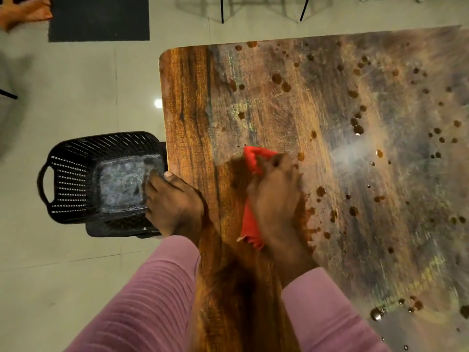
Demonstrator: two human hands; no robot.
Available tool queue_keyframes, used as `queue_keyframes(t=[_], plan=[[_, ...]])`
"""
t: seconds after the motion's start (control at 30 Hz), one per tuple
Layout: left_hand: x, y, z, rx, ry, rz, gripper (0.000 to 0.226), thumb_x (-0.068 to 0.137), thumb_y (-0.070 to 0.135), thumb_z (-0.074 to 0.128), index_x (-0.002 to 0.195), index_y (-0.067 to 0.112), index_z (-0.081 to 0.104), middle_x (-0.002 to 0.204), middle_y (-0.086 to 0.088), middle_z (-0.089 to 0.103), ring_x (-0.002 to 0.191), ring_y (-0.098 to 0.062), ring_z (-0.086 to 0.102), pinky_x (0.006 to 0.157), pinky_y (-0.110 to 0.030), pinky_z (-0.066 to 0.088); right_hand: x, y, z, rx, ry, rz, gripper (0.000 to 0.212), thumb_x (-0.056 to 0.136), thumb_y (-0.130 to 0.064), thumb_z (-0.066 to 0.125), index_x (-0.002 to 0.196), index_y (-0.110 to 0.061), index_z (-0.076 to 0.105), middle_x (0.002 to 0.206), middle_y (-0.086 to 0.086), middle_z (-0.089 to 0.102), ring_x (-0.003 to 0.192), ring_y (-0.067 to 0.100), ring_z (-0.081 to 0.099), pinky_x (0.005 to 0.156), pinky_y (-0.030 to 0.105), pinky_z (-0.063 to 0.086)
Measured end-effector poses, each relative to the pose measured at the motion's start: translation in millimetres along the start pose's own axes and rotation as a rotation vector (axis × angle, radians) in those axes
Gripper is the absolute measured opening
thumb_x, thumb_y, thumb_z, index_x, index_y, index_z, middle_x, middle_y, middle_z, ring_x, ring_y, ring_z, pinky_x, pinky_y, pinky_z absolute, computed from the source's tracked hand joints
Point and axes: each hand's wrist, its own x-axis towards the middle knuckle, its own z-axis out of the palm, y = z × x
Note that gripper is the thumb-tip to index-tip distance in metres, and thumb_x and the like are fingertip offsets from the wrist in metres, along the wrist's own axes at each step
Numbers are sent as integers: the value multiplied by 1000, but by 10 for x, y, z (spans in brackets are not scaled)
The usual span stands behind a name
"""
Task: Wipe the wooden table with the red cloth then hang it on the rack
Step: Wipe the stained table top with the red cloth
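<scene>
The person stands at the near-left part of the wooden table, both pink sleeves reaching forward. The right hand presses the red cloth flat against the tabletop a little in from the left edge. Its fingers are bent over the bunched fabric and hold it, and cloth sticks out beyond the knuckles and back by the wrist. The left hand grips the left edge of the table, thumb on top and fingers curled down over the side, which steadies the body.

A strip along the left edge looks dark and glossy, so I judge it wiped. From the cloth rightward the surface is dull and smeared, dotted with brown drops out to the far and right edges. Most of the wiping seems left to do.

To do this well, I would spread the cloth wider under the palm, since a bunched wad covers little. Long overlapping strokes from the far edge toward the near one, working rightward, should gather the drops instead of smearing them. Refolding to a dry face will help once it soaks.

A black basket sits on the floor just beside the left edge. I cannot pick out the rack with any certainty.
</scene>
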Motion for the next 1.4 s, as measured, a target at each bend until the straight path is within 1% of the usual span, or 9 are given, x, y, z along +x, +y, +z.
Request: queue_keyframes(t=[0.07,0.17,0.4,0.57,0.67,0.77,0.97,1.23,1.4], plan=[[-14,3,-12,13,-4,30,46,103,34,30,143,12,38,145,-16,46,124,-40,50,99,-51,38,189,55,-5,24,156,163,33,83,-18,63,115,-20,66,113,5,50,99,26,50,85,44,48],[-3,-15,-22,11,-12,53,48,103,36,27,144,13,36,148,-15,43,130,-39,46,104,-53,37,174,-210,74,-10,164,201,32,83,-18,62,116,-19,65,119,6,49,106,26,49,79,28,40],[6,-9,-42,-35,-34,20,48,102,37,26,143,14,38,147,-17,43,128,-42,45,102,-54,37,39,-445,143,-120,-189,-443,35,91,-26,54,125,-30,59,126,4,44,110,25,43,71,31,45],[-2,4,-54,-10,-50,45,49,103,39,23,142,12,36,146,-17,44,126,-41,47,102,-57,39,566,-77,18,-33,97,44,29,88,-19,56,116,-18,65,120,7,48,103,26,50,82,44,51],[6,10,-58,-11,-55,26,50,103,38,23,143,10,36,147,-16,43,129,-39,46,104,-55,37,576,-330,89,-85,194,112,27,86,-18,53,109,-13,66,120,10,50,105,29,50,78,40,49],[-10,19,-60,-13,-68,11,49,104,37,25,143,10,37,148,-16,42,130,-38,45,103,-52,35,350,-607,217,-143,119,-67,28,89,-28,50,109,-15,65,122,8,49,106,25,48,71,27,43],[-6,27,-97,-50,-79,-1,48,104,35,27,144,11,36,149,-17,42,130,-39,44,103,-52,34,233,-618,214,-150,-159,-516,38,89,-21,55,126,-29,58,124,5,44,108,22,44,74,31,48],[-25,35,-103,-38,-92,37,49,104,39,22,144,13,34,148,-15,43,128,-37,48,103,-52,39,873,-248,38,-83,175,110,29,82,-15,58,108,-12,69,115,10,51,97,31,52,77,42,49],[-6,11,-110,-48,-104,19,49,104,38,21,145,14,34,148,-15,42,128,-37,47,103,-52,38,609,-764,197,-58,26,-126,29,88,-25,59,116,-17,64,121,4,47,106,22,48,80,29,43]])
